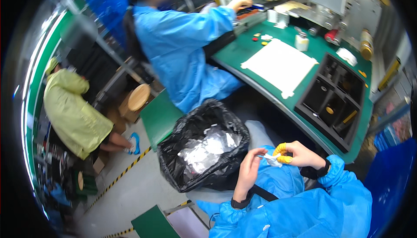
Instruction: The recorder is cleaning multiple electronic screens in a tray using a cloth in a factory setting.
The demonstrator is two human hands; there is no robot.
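Low in front of me, above my blue-sleeved lap, both hands meet at a small crumpled white wipe [273,160]. My right hand [300,154] pinches it between thumb and finger, and yellow finger cots [284,152] cover those tips. From the other side, my left hand [248,172] has its bare fingertips drawn together at the wipe's left edge. Blur and small size hide exactly how those tips grip. Just left of my hands stands a bin lined with a black bag [171,151], holding shiny clear and silvery film scraps [208,151].
A green worktable [234,49] carries a white sheet [282,64], a white bottle [301,42] and a black compartment tray [304,101]. A co-worker in blue [178,42] sits beyond the bin. Another person in yellow-green [76,108] stands far left. A green stool [160,116] is behind the bin.
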